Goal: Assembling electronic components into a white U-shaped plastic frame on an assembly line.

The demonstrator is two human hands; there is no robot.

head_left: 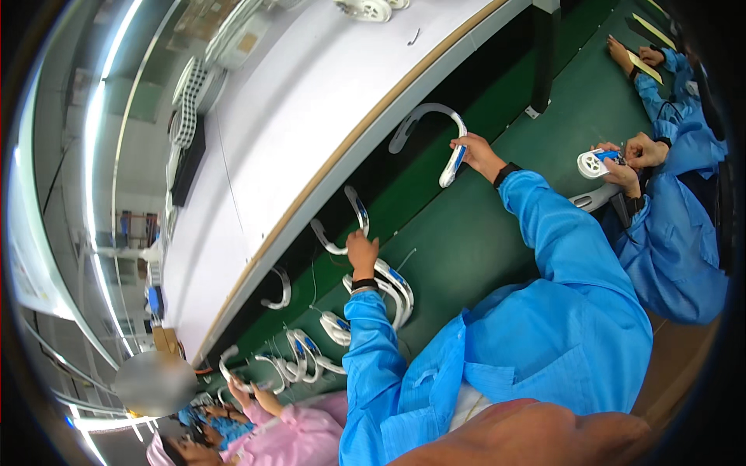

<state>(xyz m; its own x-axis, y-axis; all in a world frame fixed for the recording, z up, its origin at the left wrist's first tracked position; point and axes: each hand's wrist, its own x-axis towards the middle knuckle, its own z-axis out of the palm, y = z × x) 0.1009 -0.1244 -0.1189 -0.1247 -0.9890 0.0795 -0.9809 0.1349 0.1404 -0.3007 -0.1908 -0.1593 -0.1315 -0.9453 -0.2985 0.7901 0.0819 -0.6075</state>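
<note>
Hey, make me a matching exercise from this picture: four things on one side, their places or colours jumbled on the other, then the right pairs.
Column one
1. Topmost white hook-shaped strip with blue panel
2. White wheel-shaped part with blue panel
3. Long, raised, brown-edged tabletop
4. Lower flat work surface

Column two
A. Green
B. Held by a blue-sleeved co-worker at the right
C. Whitish
D. In the person's right grip

Pairs: 1-D, 2-B, 3-C, 4-A
</note>
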